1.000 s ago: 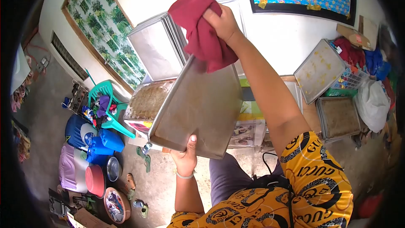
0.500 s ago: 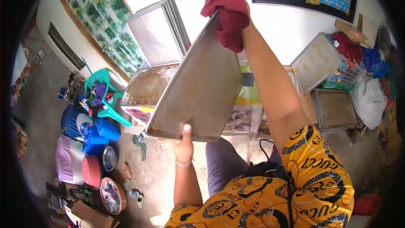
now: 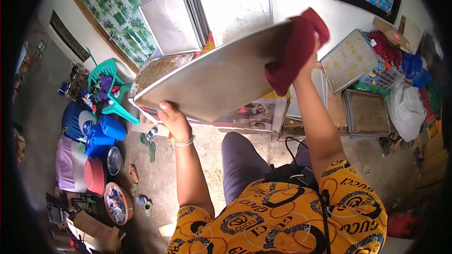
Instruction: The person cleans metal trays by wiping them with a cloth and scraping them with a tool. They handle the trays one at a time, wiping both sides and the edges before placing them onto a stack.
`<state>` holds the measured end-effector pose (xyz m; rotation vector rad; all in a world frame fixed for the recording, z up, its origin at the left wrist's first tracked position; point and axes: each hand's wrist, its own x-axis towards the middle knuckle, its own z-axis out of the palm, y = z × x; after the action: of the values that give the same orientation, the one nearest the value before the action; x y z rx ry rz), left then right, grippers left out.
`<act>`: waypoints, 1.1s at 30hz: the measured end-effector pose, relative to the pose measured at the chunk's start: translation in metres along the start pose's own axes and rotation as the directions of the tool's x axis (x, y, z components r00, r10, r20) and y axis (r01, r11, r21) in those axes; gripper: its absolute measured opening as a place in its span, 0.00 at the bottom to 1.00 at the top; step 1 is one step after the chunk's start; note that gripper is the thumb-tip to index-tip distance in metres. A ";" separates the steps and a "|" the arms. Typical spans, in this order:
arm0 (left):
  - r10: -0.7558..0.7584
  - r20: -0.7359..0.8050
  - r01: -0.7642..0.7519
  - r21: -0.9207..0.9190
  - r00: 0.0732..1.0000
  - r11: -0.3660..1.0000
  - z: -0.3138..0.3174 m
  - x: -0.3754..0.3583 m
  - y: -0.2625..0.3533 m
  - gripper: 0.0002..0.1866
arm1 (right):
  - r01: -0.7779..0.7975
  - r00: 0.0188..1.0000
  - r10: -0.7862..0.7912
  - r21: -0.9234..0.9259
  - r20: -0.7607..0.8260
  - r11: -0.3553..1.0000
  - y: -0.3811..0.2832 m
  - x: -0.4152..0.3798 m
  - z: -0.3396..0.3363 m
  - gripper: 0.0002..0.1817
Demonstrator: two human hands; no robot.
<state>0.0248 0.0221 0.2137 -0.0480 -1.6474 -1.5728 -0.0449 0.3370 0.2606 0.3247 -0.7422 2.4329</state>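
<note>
A flat grey metal baking tray [image 3: 221,75] is held up in the air, tilted, in front of me. My left hand [image 3: 174,121] grips its lower left edge, thumb lying on the face and fingers hidden behind. At the opposite end, my right hand [image 3: 308,61] holds a dark red cloth [image 3: 299,49] against the tray's right edge. Most of the right hand's fingers are covered by the cloth, which drapes over that edge.
Behind the tray, several similar trays [image 3: 174,19] lean upright on the wall beside another pale tray [image 3: 238,4]. More trays [image 3: 367,113] are stacked at the right, near a white sack [image 3: 406,110]. A green chair [image 3: 106,70] with clothes and blue containers [image 3: 106,134] stand at the left.
My right hand and the cloth have come down and to the right. The tray has turned to a flatter slant, and my left hand has moved up and left with its edge.
</note>
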 end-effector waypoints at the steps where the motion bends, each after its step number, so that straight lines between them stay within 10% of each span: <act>1: 0.011 0.006 -0.011 -0.026 1.000 1.000 0.007 0.005 0.003 0.37 | 0.361 0.914 -0.389 -0.667 0.114 0.652 -0.001 -0.009 -0.021 0.28; 3: 0.020 -0.037 -0.021 -0.024 0.999 0.999 0.020 0.018 0.005 0.37 | 0.438 0.853 -0.464 -0.812 0.240 0.386 0.000 -0.031 -0.043 0.27; 4: 0.016 -0.083 -0.016 0.005 0.996 1.000 0.027 0.023 0.005 0.38 | 0.276 0.959 -0.266 -0.519 0.096 0.809 -0.003 -0.045 -0.049 0.27; 8: -0.325 -0.113 0.245 -0.442 0.939 0.863 0.033 0.047 0.012 0.43 | 0.711 0.700 -0.231 -0.687 0.676 0.147 -0.023 -0.083 -0.030 0.27; 9: -0.346 -0.079 0.260 -0.511 0.935 0.819 0.031 0.054 0.006 0.44 | 0.318 0.860 0.008 -0.548 0.510 0.774 -0.018 -0.088 -0.039 0.26; 11: -0.263 0.037 0.228 -0.623 0.964 0.748 0.019 0.056 0.001 0.43 | -0.227 0.829 0.424 -0.474 0.365 0.851 -0.005 -0.110 -0.059 0.24; 13: -0.273 0.063 0.227 -0.748 0.960 0.623 0.009 0.046 0.017 0.36 | 0.099 0.813 0.375 -0.741 0.445 0.664 -0.003 -0.141 -0.063 0.20; 16: -0.466 0.240 0.497 -0.650 0.852 0.574 -0.017 0.016 0.034 0.31 | 0.820 0.390 0.003 -0.349 0.921 0.454 -0.014 -0.156 -0.025 0.23; 21: -0.728 0.388 0.712 -0.675 0.566 0.194 -0.051 -0.055 0.032 0.24 | 0.614 0.181 0.306 -0.350 0.935 0.707 0.006 -0.183 -0.017 0.28; 26: -0.700 0.403 0.662 -0.737 0.590 0.134 -0.077 -0.076 0.026 0.28 | 0.305 -0.004 0.576 -0.548 0.817 0.779 0.016 -0.217 0.030 0.34; 30: -0.647 0.474 0.698 -0.705 0.597 0.128 -0.086 -0.081 0.040 0.30 | 0.291 0.001 0.538 -0.515 0.843 0.806 0.058 -0.216 0.033 0.36; 33: -0.718 0.311 0.616 -0.761 0.622 0.205 -0.088 -0.084 0.041 0.31 | 0.451 0.315 0.595 -0.668 0.739 0.592 0.096 -0.183 -0.003 0.36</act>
<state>0.1480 -0.0008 0.1867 0.3301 -0.6116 -2.8962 0.0465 0.1909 0.1467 1.4414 -2.3577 1.3334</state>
